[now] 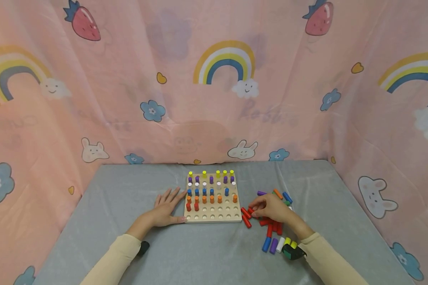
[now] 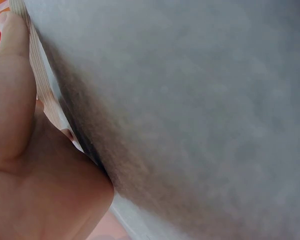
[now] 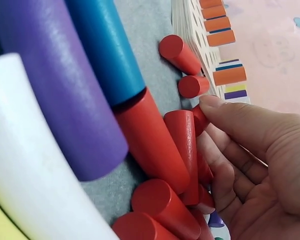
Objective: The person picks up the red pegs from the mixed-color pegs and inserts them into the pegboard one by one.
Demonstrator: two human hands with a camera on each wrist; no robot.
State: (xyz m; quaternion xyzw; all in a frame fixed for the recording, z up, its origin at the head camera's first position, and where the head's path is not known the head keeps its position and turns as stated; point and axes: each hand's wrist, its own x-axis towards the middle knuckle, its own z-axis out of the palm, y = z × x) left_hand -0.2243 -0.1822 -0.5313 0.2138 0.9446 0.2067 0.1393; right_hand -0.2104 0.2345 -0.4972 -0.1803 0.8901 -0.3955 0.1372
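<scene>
A wooden pegboard (image 1: 214,217) lies on the table, with coloured pegs standing in rows. Only two upright red pegs (image 1: 196,207) show, at the left of their row. My left hand (image 1: 165,209) rests spread at the board's left side; its thumb touches the near left corner. In the left wrist view, that thumb (image 2: 12,45) lies against the board's edge. To the right of the board, my right hand (image 1: 274,208) pinches a red peg (image 3: 201,117) between thumb and finger, among loose red pegs (image 3: 157,145). Part of the held peg is hidden by the fingers.
Near the right wrist lie a blue peg (image 1: 266,244), a purple peg (image 1: 273,246), a white peg (image 1: 280,244) and yellow ones. Beyond the right hand are an orange peg (image 1: 278,193) and another blue one. A patterned pink curtain (image 1: 214,130) surrounds the grey table (image 1: 199,257).
</scene>
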